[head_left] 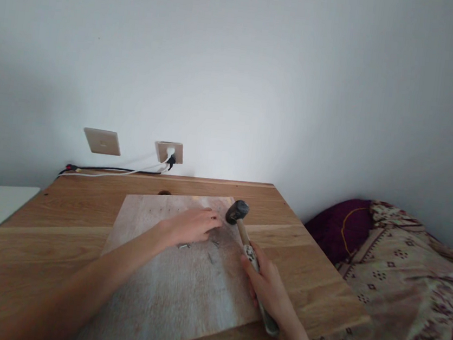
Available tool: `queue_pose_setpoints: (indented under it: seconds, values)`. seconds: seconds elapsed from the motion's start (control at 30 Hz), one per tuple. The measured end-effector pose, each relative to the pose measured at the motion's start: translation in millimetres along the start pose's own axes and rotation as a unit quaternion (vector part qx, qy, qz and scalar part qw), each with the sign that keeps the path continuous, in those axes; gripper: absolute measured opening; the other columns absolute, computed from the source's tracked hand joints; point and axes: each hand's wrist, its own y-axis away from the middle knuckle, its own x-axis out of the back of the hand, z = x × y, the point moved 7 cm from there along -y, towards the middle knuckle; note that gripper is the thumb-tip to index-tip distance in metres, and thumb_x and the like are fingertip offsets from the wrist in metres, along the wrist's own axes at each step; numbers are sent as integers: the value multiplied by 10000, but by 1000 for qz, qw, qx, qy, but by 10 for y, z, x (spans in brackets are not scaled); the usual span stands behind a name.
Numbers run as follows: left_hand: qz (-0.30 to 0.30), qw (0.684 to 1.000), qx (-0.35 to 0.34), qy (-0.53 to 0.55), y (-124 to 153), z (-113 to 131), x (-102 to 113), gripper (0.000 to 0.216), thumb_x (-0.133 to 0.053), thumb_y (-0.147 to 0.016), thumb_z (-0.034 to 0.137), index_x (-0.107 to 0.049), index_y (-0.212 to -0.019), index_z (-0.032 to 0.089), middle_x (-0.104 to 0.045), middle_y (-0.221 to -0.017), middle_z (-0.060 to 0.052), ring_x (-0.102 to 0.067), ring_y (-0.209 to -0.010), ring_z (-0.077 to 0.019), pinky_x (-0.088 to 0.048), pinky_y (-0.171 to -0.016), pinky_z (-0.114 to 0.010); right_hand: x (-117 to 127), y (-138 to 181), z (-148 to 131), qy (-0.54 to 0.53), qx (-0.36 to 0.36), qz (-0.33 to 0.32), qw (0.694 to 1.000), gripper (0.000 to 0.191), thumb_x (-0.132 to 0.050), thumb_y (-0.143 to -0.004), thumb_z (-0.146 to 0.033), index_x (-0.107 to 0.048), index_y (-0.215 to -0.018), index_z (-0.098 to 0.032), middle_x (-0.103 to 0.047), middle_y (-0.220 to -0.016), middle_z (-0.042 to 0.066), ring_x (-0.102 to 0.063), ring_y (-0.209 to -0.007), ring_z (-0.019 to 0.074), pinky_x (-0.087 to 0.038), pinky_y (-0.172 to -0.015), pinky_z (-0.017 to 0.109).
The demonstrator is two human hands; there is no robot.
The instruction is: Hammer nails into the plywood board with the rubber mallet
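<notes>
Hammer (243, 234) clasped in right grip (265, 281); left grip (193, 225) over board (180, 287), hold unclear

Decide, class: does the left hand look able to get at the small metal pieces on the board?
Probably yes: the left hand is close beside the small metal pieces, and the hammer, in the right hand, seems clear of them.
</notes>
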Motion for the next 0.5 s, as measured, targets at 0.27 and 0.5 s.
queue_pose_setpoints:
  seconds: [0.27,0.5]
  values:
    - [46,998,49,9,-103,-200,-1,231,-588,-914,86,-773,-945,220,-772,-1007,-77,-722,-995,-236,-531,-931,-337,-4,-15,58,-3,-13,-1,1000,641,-444,-974,-534,-505,-1490,-159,-597,-562,-31,-551,-396,180,-440,-411,260]
    - [138,965,187,119,-68,-756,26,209,-634,-911,124,-802,-1009,199,-815,-993,-65,-749,-916,-221,-549,-887,-331,-20,-14,43,-41,-7,4,999,625,-465,-954,-508,-503,-1444,-122,-546,-567,-54,-508,-374,151,-404,-353,229]
